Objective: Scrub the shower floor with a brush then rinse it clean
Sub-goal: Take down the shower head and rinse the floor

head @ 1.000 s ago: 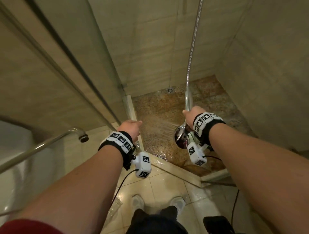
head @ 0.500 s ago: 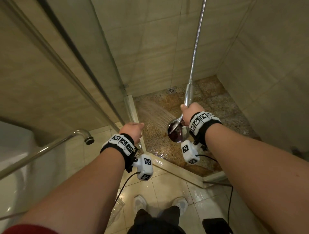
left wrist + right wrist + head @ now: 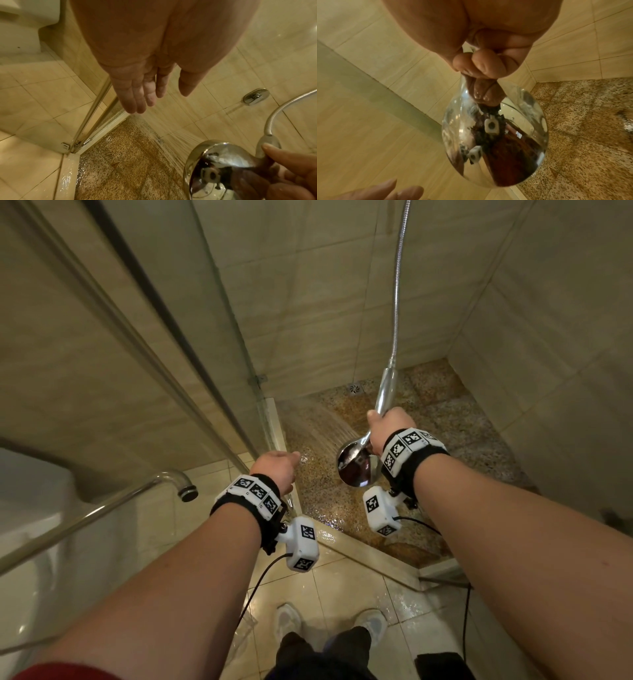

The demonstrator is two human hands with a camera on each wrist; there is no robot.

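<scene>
Spray (image 3: 322,426) now farther left, drain-ward.

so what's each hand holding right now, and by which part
The right hand grips the shower head by its handle, just above the round chrome head. The left hand holds nothing; its fingers are straight.

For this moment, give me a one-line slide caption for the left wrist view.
Open left hand hovers empty while the right hand aims the chrome shower head, spraying the speckled shower floor.
</scene>
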